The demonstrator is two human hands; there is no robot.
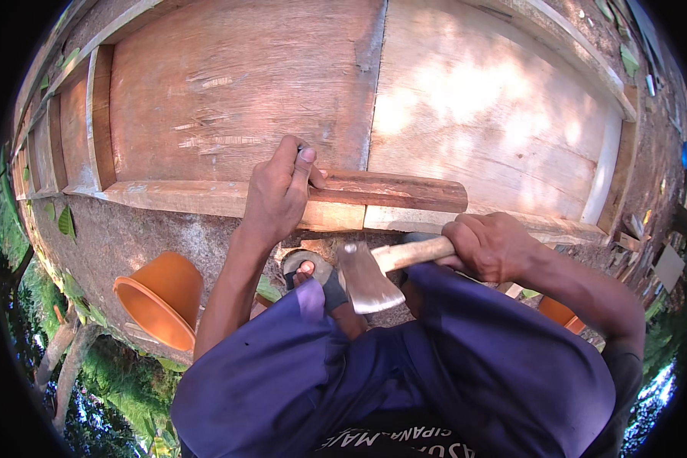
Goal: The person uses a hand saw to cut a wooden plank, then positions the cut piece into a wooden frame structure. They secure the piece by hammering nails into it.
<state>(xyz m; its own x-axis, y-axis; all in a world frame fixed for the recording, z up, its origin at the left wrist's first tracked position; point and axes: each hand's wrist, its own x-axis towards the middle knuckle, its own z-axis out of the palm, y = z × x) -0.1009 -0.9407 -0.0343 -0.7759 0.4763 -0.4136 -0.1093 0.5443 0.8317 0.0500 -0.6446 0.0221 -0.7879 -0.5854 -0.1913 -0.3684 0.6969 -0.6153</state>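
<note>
My left hand (277,187) is closed at the left end of a reddish-brown piece of wood (393,189), which lies along the near rail of a wooden frame (168,195). A small dark spot shows by the raised thumb; what it is I cannot make out. In my right hand (490,246) is the pale wooden handle of a hatchet (370,284). Its metal head hangs between my knees, apart from the wood, with the bright edge downward.
Plywood panels (229,91) fill the frame, splintered on the left and sunlit on the right. An orange bucket (160,298) lies tipped on the ground at left; another orange thing (561,313) peeks out at right. My foot (305,271) is below the hatchet. Wood scraps (668,267) lie far right.
</note>
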